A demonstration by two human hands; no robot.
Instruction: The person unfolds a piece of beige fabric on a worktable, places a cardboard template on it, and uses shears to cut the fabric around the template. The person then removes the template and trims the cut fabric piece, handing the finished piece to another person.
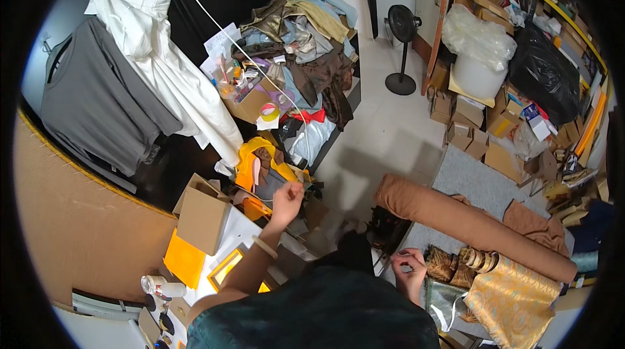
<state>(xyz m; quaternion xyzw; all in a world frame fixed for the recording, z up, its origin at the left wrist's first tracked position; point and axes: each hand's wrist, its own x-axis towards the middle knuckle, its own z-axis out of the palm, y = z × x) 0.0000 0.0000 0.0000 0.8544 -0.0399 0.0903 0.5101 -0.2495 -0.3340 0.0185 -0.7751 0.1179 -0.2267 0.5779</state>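
My left hand [286, 203] is raised over the left side with its fingers curled in; whatever they may hold does not show. Just beyond it lies a heap with a bright yellow-orange cloth [246, 165]. Low on the right, my right hand [409, 273] has its fingertips drawn together in a pinch, and anything between them is too small to make out. Beside that hand are a brown-gold patterned fabric roll [441, 263] and a light gold patterned cloth [514, 297]. A long brown fabric roll [469, 222] lies across the grey surface behind them.
A cardboard box [203, 219] stands at my left near a yellow-framed piece [228, 267]. Ahead are a large clothes pile [306, 49], hanging white trousers [153, 56] and a grey top [97, 101]. A black fan [402, 49] stands on the floor; boxes [504, 160] crowd the right.
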